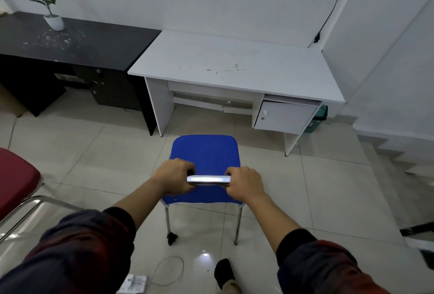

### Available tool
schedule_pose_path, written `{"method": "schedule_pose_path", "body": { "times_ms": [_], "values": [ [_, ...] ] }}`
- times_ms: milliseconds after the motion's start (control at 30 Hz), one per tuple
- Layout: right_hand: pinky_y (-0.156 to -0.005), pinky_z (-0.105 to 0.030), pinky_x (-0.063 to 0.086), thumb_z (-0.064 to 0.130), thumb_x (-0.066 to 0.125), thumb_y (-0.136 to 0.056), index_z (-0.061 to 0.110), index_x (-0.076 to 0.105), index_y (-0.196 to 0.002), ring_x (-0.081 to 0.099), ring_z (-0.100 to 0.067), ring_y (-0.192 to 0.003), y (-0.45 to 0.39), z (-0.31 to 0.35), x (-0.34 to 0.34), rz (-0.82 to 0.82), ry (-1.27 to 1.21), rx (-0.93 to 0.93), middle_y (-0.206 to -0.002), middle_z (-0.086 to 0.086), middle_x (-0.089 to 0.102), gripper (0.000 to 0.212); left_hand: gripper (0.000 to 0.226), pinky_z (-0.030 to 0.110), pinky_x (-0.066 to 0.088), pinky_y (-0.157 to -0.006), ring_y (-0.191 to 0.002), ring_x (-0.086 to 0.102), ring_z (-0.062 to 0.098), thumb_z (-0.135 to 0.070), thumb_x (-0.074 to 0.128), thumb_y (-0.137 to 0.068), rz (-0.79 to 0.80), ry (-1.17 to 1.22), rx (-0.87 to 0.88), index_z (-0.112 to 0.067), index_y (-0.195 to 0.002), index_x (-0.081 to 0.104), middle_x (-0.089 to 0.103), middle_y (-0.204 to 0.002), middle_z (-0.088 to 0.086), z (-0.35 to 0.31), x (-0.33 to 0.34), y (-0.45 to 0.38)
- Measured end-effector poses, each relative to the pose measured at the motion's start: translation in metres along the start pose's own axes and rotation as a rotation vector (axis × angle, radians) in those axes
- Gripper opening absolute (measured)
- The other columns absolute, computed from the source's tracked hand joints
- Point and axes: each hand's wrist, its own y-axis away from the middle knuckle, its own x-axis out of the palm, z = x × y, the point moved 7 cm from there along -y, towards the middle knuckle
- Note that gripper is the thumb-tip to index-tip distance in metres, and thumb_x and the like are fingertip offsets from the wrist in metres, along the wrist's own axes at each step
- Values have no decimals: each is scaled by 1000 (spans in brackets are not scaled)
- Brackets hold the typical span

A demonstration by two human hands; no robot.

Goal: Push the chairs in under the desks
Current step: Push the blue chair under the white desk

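A blue chair (pixel 205 152) with chrome legs stands on the tiled floor, its front edge a short way from the white desk (pixel 234 63). Its shiny metal back rail (pixel 208 179) runs across the middle of the view. My left hand (pixel 173 175) grips the rail's left end and my right hand (pixel 244 182) grips its right end. To the left of the white desk stands a black desk (pixel 77 42). A red chair (pixel 16 176) with a chrome frame shows partly at the left edge.
A potted plant (pixel 50 0) stands on the black desk. The white desk's cabinet door (pixel 284 117) hangs slightly ajar on its right side, with a green bin (pixel 317 120) behind. A power strip (pixel 133 283) with cable lies by my foot (pixel 225 275). Steps (pixel 399 160) rise at right.
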Motion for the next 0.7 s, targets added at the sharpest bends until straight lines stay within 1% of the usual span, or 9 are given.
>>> {"method": "schedule_pose_path", "body": {
  "times_ms": [100,167,233,367,433,500,600,700],
  "values": [
    [-65,-26,49,26,65,-85,21,65,-114,60,-16,-79,-5,8,1,-16,-4,11,-100,1,70,29,22,30,57,-69,-74,63,12,-43,65,-80,-1,-7,-2,-26,-94,64,67,-85,-10,13,-3,-3],
    [-68,-27,53,25,65,-86,20,66,-114,64,-17,-82,-11,16,2,-33,-20,12,-100,1,71,28,22,29,56,-68,-72,62,11,-45,64,-79,2,-24,-6,-27,-91,63,66,-83,-10,23,-7,-6],
    [-70,-27,53,26,65,-87,20,66,-114,65,-18,-84,-16,21,2,-45,-36,16,-100,1,71,28,22,27,55,-67,-71,61,11,-47,63,-79,0,-47,-3,-28,-90,62,65,-82,-11,31,-11,-9],
    [-68,-27,54,26,63,-85,21,66,-113,65,-18,-82,-27,25,6,-49,-45,19,-98,2,71,28,21,19,46,-59,-67,57,10,-49,64,-80,-14,-82,10,-30,-85,55,59,-77,-14,41,-17,-14],
    [-67,-27,54,27,63,-84,21,67,-111,65,-18,-81,-31,26,8,-49,-55,25,-96,2,71,28,22,18,43,-58,-67,56,9,-50,64,-80,-21,-88,10,-31,-84,53,59,-77,-13,46,-18,-16],
    [-67,-27,55,29,63,-82,22,67,-109,65,-18,-80,-35,30,9,-56,-70,33,-94,2,71,28,24,19,47,-61,-69,58,9,-51,64,-80,-20,-96,2,-30,-85,53,60,-78,-13,54,-20,-18],
    [-69,-30,57,30,64,-80,22,67,-107,65,-18,-80,-39,39,8,-70,-90,49,-92,2,71,28,29,25,54,-67,-70,60,10,-55,63,-79,-31,-107,0,-29,-88,56,63,-81,-12,66,-22,-22],
    [-70,-33,58,32,64,-79,22,67,-105,65,-18,-79,-45,42,10,-67,-103,71,-92,2,70,28,31,24,54,-66,-69,59,9,-58,62,-78,-36,-123,16,-29,-87,56,63,-80,-12,74,-25,-27]
  ]
}}
